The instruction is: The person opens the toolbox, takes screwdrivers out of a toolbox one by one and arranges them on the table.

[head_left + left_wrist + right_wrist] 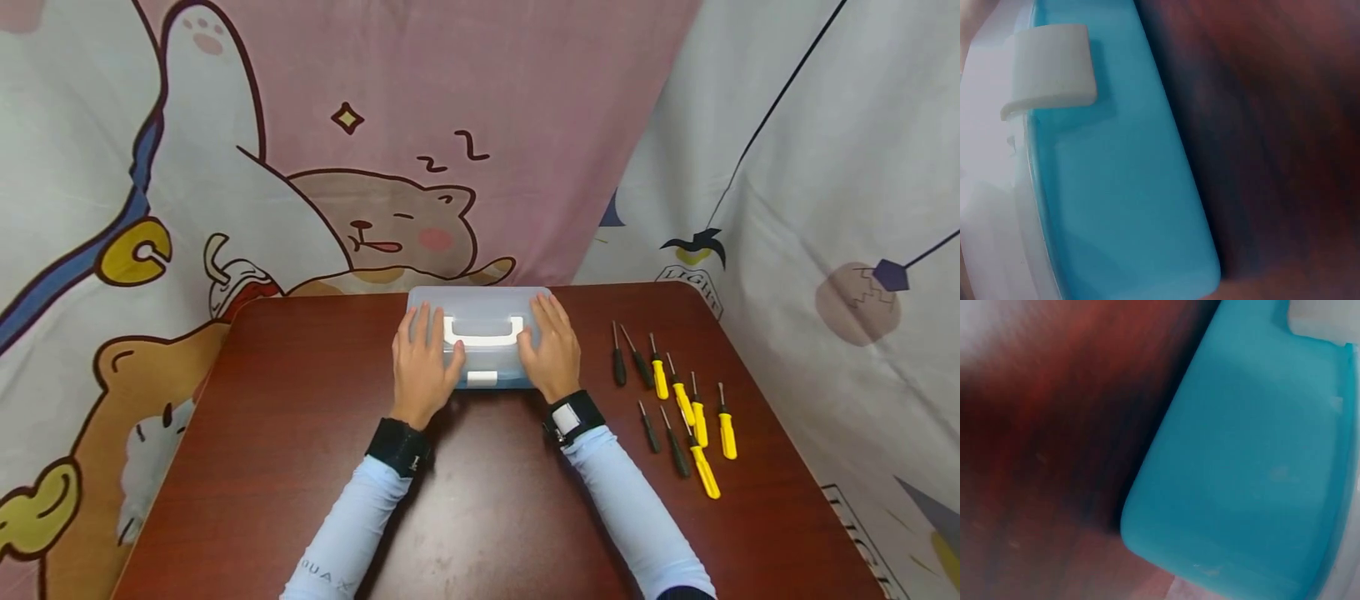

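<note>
A plastic storage box with a clear lid and a blue base stands at the table's far edge. On its lid lies a white carrying handle, and a white latch sits at the middle of the front. My left hand rests on the lid's left side, fingers straight and pointing away from me. On the right side rests my right hand, its fingers extended along the lid. The right wrist view shows the blue base close up; neither wrist view shows the fingers clearly.
To the right of the box lie several screwdrivers, some with yellow handles and some with black handles. The dark brown wooden table has a cartoon-printed curtain behind it and along its sides.
</note>
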The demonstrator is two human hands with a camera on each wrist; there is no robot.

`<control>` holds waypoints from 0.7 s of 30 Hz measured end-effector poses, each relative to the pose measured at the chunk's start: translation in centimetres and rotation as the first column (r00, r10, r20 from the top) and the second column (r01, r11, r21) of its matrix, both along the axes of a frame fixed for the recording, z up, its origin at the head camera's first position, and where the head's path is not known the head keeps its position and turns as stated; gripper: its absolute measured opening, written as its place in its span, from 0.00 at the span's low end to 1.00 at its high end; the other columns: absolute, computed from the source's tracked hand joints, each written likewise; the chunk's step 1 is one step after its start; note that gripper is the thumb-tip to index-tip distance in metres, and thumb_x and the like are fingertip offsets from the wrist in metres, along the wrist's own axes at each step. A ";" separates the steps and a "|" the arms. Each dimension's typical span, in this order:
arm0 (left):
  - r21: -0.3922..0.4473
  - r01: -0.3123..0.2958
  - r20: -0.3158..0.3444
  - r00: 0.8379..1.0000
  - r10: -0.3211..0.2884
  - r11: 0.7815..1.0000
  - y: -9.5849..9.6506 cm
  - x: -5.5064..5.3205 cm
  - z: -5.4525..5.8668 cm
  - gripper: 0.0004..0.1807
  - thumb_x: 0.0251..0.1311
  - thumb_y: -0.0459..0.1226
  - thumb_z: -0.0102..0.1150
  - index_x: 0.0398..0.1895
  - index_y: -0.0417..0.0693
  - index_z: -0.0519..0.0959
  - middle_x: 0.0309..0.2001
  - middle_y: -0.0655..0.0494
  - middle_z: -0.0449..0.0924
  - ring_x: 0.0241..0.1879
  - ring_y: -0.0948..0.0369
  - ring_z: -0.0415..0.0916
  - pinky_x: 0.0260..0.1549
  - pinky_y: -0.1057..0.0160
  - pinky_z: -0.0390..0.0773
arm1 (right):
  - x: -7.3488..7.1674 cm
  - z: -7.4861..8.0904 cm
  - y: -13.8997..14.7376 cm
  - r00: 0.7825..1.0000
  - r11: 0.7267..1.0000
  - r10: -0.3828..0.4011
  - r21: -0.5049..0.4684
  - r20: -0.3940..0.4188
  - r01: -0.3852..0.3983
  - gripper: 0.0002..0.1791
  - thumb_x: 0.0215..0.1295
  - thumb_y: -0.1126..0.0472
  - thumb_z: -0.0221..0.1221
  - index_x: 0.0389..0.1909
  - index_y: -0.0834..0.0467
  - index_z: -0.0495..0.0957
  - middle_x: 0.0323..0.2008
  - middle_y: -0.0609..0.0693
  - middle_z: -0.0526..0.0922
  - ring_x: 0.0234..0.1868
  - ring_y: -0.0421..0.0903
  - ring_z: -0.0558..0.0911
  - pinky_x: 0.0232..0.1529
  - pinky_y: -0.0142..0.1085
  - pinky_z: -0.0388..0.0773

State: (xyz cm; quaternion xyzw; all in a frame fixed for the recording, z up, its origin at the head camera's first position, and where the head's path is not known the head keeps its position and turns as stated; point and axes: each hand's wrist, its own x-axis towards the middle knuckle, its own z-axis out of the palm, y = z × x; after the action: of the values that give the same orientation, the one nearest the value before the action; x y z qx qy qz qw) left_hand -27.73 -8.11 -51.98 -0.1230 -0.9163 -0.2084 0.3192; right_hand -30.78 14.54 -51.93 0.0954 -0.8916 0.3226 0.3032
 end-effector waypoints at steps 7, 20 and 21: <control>-0.004 0.002 0.045 0.999 -0.002 1.000 -0.8 -2.3 0.2 0.35 0.75 0.52 0.46 0.74 0.36 0.71 0.75 0.34 0.70 0.76 0.36 0.61 0.68 0.31 0.68 | -2.5 -0.1 -0.9 0.999 1.000 -0.007 0.023 0.041 0.006 0.30 0.69 0.55 0.50 0.68 0.62 0.79 0.72 0.57 0.78 0.78 0.54 0.71 0.73 0.54 0.72; -0.058 0.024 0.209 0.978 -0.011 0.998 -1.6 -7.2 1.2 0.36 0.77 0.53 0.44 0.77 0.36 0.66 0.79 0.34 0.63 0.80 0.37 0.55 0.66 0.30 0.71 | -7.6 0.6 -0.8 0.985 0.978 0.014 0.203 0.173 -0.050 0.32 0.74 0.52 0.45 0.74 0.62 0.71 0.77 0.58 0.70 0.81 0.57 0.65 0.68 0.62 0.75; -0.083 0.027 0.246 0.969 -0.006 0.996 -1.6 -7.7 1.5 0.37 0.78 0.53 0.43 0.78 0.37 0.65 0.79 0.35 0.61 0.80 0.37 0.54 0.65 0.30 0.72 | -8.1 0.9 -0.6 0.979 0.972 0.021 0.226 0.204 -0.068 0.33 0.75 0.51 0.44 0.75 0.62 0.69 0.78 0.59 0.69 0.81 0.57 0.64 0.68 0.63 0.74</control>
State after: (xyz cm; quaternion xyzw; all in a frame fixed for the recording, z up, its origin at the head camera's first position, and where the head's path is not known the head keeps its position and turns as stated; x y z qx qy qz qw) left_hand -35.43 -9.68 -50.51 -0.1176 -0.9557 -0.1852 0.1962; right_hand -38.87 13.95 -51.08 0.1175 -0.9467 0.2309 0.1915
